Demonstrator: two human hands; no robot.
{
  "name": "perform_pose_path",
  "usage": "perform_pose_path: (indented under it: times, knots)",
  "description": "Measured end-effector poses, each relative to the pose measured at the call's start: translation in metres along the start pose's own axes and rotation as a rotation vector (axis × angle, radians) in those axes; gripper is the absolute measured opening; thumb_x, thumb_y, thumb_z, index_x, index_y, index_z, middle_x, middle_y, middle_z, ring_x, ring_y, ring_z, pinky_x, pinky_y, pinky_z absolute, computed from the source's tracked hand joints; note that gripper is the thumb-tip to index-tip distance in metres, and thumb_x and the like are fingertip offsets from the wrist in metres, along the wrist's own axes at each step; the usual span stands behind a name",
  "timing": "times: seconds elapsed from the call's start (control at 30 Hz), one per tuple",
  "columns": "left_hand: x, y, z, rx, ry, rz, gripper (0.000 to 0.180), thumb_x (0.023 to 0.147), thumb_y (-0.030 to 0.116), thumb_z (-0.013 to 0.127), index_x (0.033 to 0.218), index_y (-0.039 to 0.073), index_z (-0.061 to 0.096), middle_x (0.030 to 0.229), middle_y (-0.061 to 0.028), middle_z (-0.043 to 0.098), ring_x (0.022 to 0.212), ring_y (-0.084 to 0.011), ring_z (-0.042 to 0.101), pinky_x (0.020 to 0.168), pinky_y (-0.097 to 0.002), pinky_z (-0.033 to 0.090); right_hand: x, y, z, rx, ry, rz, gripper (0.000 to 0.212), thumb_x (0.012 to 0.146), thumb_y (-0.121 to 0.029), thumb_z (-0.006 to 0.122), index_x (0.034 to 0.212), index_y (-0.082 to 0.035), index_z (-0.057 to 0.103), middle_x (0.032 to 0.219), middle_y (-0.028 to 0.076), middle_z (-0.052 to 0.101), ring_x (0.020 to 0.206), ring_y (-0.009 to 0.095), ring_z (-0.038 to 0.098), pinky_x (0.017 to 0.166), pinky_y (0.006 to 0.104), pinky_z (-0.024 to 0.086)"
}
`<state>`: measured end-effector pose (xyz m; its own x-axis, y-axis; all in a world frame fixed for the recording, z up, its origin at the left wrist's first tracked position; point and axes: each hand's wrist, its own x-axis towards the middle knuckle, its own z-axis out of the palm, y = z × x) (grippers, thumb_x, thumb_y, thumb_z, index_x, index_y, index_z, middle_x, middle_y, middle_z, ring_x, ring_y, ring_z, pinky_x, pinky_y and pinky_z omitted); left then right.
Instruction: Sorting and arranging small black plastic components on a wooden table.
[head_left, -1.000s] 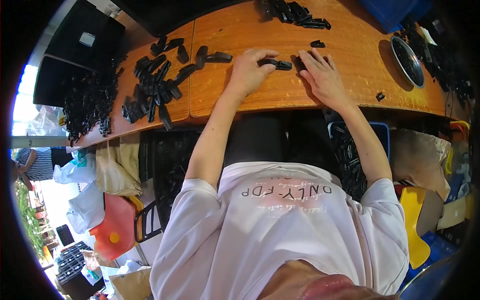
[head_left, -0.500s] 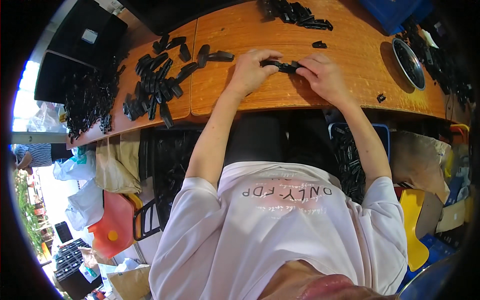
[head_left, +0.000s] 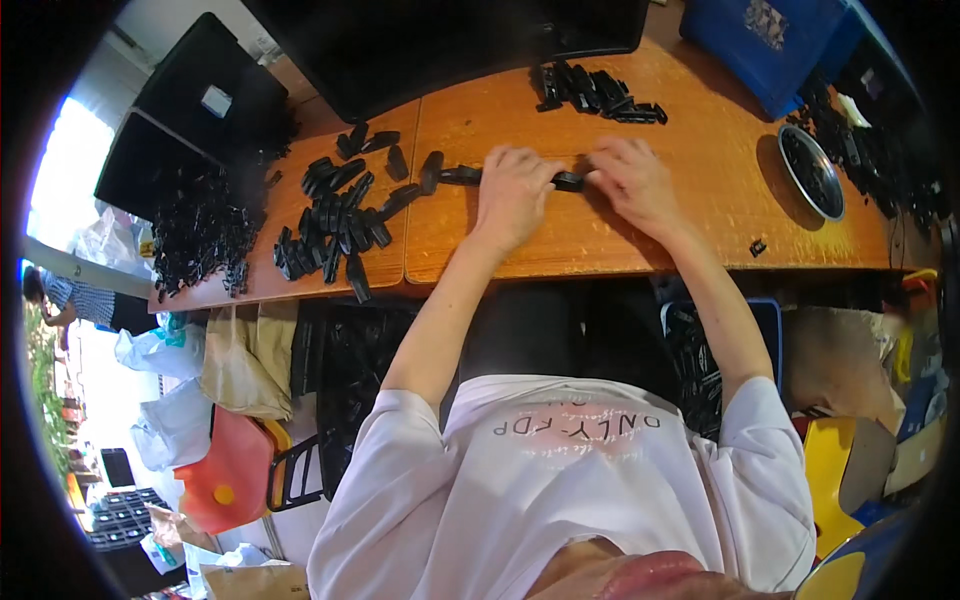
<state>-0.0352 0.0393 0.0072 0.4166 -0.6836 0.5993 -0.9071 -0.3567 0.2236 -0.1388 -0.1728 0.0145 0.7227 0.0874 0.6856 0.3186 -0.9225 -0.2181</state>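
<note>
A narrow black plastic part (head_left: 569,182) lies low over the wooden table, between my two hands. My left hand (head_left: 513,195) is closed on its left side, fingers bent over it and the thumb along the near side. My right hand (head_left: 636,188) is at the right end of the part with its fingers curled and blurred; whether it grips anything cannot be made out. Left of my left hand, another long black part (head_left: 460,176) lies on the table. Beyond it is a loose heap of similar curved black pieces (head_left: 335,220).
A row of black parts (head_left: 600,93) lies at the back, before a large black bin (head_left: 460,50). A blue crate (head_left: 770,50) stands back right, near a metal bowl (head_left: 811,172) of small dark pieces. Many tiny black parts (head_left: 205,235) cover the left end.
The whole view has tilted, so the table sits lower in the picture. My right hand has shifted off the part's middle, its fingers now raised and blurred. The lone piece beyond my hands no longer shows.
</note>
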Motion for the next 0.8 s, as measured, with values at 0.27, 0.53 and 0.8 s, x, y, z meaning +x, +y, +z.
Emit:
perform_pose_path:
  times: [0.27, 0.53, 0.8]
  knots:
    - [-0.020, -0.084, -0.031, 0.508, 0.031, -0.312, 0.026, 0.082, 0.004, 0.067, 0.108, 0.006, 0.066, 0.102, -0.0150, 0.068, 0.102, -0.0333, 0.064, 0.100, -0.0513, 0.041, -0.036, 0.059, -0.006, -0.141, 0.022, 0.188, 0.025, 0.091, -0.010, 0.070, 0.116, -0.008, 0.069, 0.110, 0.015, 0.064, 0.096, 0.036, 0.063, 0.081, 0.0446, 0.054]
    - [0.143, -0.096, 0.052, -0.078, 0.118, -0.184, 0.047, 0.093, 0.021, 0.064, 0.138, 0.007, 0.062, 0.143, -0.0182, 0.059, 0.135, -0.0365, 0.053, 0.114, -0.0447, 0.041, -0.030, 0.053, -0.009, 0.008, 0.187, 0.219, 0.027, 0.088, -0.010, 0.075, 0.114, -0.009, 0.070, 0.106, 0.014, 0.065, 0.088, 0.034, 0.068, 0.073, 0.0414, 0.056]
    - [0.144, -0.101, 0.083, 0.025, -0.218, -0.358, 0.053, 0.102, 0.047, 0.053, 0.138, 0.009, 0.065, 0.150, -0.0144, 0.055, 0.135, -0.0362, 0.052, 0.113, -0.0482, 0.041, -0.029, 0.060, -0.013, -0.032, 0.132, 0.193, 0.019, 0.083, -0.014, 0.079, 0.100, -0.010, 0.072, 0.094, 0.009, 0.069, 0.085, 0.031, 0.069, 0.071, 0.0404, 0.056]
